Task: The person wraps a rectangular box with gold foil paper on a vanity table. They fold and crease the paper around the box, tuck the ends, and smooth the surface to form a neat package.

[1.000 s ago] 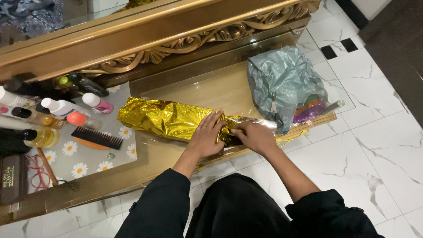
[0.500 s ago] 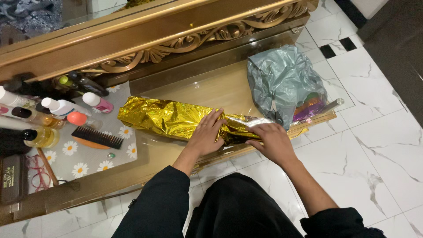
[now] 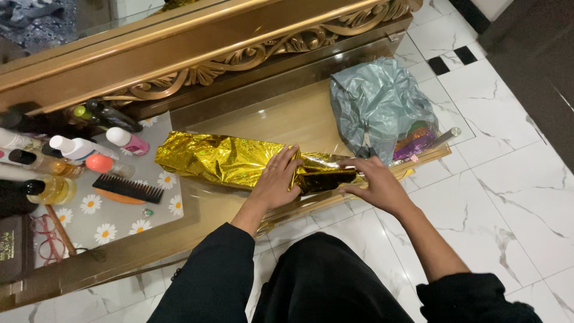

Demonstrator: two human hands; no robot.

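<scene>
Glass worktop [image 3: 287,119] unchanged; my right hand [image 3: 375,182] slid back onto the crinkled gold foil parcel [image 3: 224,158], left hand [image 3: 276,179] pressing flat.

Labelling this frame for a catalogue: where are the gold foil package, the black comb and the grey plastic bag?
gold foil package [image 3: 221,158], head view, crinkled left half.
black comb [image 3: 127,188], head view, middle of its spine.
grey plastic bag [image 3: 376,107], head view, upper front.

Bare glass tabletop [image 3: 287,113] behind the gold foil [image 3: 227,158] leaves passing room, hemmed by the grey bag [image 3: 379,110] on the right and bottles [image 3: 78,149] and comb [image 3: 127,188] on the left.
</scene>
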